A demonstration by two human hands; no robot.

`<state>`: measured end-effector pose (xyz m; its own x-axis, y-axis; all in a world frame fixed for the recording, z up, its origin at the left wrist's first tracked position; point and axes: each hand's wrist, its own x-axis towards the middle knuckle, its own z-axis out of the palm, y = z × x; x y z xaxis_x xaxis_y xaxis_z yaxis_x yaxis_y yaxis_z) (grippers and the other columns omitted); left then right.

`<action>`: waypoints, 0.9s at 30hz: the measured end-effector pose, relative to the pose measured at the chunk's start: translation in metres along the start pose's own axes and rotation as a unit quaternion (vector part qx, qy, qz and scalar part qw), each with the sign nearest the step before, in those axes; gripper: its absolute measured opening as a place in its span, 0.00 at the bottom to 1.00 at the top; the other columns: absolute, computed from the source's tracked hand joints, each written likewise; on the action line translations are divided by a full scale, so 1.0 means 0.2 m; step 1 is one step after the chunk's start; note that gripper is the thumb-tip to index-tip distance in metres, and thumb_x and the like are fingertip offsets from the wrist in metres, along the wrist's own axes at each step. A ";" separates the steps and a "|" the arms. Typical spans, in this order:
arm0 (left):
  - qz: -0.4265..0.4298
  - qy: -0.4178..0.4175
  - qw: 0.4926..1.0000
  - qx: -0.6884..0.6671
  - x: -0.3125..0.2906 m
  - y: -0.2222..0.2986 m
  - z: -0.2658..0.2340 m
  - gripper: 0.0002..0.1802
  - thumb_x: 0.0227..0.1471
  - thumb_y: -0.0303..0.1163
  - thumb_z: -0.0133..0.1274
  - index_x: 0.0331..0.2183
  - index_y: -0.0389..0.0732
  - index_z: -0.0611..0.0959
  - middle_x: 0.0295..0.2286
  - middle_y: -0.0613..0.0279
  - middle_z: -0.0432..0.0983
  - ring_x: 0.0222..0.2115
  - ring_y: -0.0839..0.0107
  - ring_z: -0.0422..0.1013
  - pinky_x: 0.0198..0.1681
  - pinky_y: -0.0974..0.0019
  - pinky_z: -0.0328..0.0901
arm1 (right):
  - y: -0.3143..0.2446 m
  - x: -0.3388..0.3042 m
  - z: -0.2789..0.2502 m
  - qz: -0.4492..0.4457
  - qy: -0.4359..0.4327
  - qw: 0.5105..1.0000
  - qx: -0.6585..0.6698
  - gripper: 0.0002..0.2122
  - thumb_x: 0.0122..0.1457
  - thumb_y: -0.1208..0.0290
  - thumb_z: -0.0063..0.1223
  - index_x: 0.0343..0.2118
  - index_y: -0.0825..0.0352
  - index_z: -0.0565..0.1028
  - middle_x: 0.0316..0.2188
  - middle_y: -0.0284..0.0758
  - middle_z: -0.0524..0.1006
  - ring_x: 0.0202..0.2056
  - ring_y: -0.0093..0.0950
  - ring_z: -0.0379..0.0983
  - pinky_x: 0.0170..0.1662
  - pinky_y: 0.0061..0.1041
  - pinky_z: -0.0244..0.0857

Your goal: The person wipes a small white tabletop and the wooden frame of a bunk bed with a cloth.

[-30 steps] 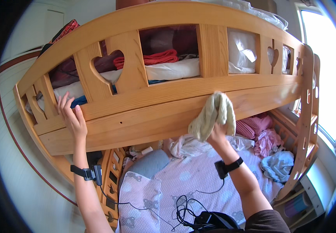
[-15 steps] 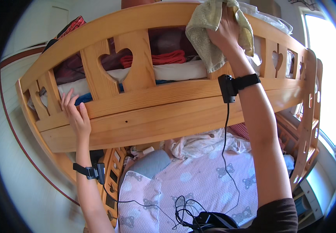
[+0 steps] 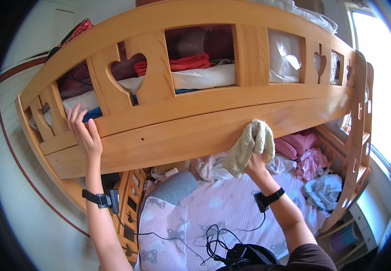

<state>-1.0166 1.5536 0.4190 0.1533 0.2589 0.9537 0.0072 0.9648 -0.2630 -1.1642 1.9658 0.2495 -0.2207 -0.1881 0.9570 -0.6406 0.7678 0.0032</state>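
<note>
A pale green cloth (image 3: 249, 147) is bunched in my right hand (image 3: 257, 163), its upper part against the lower side board of the wooden bunk bed (image 3: 182, 135). The cloth covers most of the fingers of that hand. Over on the left, my left hand (image 3: 86, 135) rests on the guard rail's lower board with fingers stretched upward and apart. Its fingertips reach the opening above the board, near a blue edge of bedding. Heart-shaped cutouts (image 3: 128, 77) mark the rail's slats.
Below lies the lower bunk with a pink bear-patterned quilt (image 3: 231, 203), crumpled bedding (image 3: 313, 162) and a blue cloth (image 3: 324, 190). Black cables (image 3: 218, 244) hang in front of me from the wrist straps. A ladder (image 3: 358, 135) and bright window (image 3: 380, 81) are at right.
My right hand has come down with the cloth from the top rail to the lower side board. My left hand stays on the rail.
</note>
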 end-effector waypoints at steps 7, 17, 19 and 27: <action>-0.013 -0.019 1.000 0.021 -0.02 0.00 -0.03 0.15 0.60 0.35 0.37 0.44 0.36 0.69 0.51 0.53 0.62 0.56 0.52 0.52 0.58 0.52 0.46 | 0.08 0.99 -0.20 -0.212 0.225 0.949 -0.058 0.27 0.48 0.59 0.51 0.50 0.70 0.66 0.45 0.45 0.70 0.45 0.42 0.67 0.45 0.43 0.62; -0.011 -0.001 1.000 0.007 -0.01 0.00 -0.01 0.14 0.57 0.33 0.39 0.42 0.36 0.70 0.50 0.52 0.63 0.55 0.49 0.53 0.57 0.50 0.47 | 0.03 1.23 -0.34 -0.126 0.214 0.957 -0.153 0.27 0.48 0.59 0.50 0.50 0.69 0.65 0.48 0.49 0.64 0.34 0.42 0.71 0.33 0.36 0.68; -0.011 -0.003 1.000 0.009 -0.01 0.00 -0.04 0.14 0.57 0.33 0.39 0.42 0.36 0.70 0.50 0.51 0.63 0.55 0.49 0.53 0.57 0.50 0.47 | 0.03 0.90 -0.24 -0.131 0.111 0.980 -0.100 0.30 0.49 0.58 0.48 0.54 0.70 0.61 0.55 0.51 0.58 0.48 0.48 0.64 0.49 0.46 0.59; -0.010 -0.009 1.000 -0.001 0.00 0.01 0.00 0.14 0.57 0.34 0.39 0.43 0.36 0.70 0.50 0.51 0.63 0.55 0.49 0.53 0.57 0.50 0.47 | -0.04 0.02 -0.07 -0.026 0.051 0.998 -0.040 0.23 0.58 0.64 0.38 0.56 0.67 0.61 0.54 0.44 0.62 0.56 0.38 0.57 0.57 0.40 0.51</action>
<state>-1.0161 1.5550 0.4191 0.1350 0.2396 0.9614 0.0125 0.9698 -0.2434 -1.1505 1.9678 0.2581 -0.1098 -0.1677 0.9797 -0.5873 0.8062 0.0722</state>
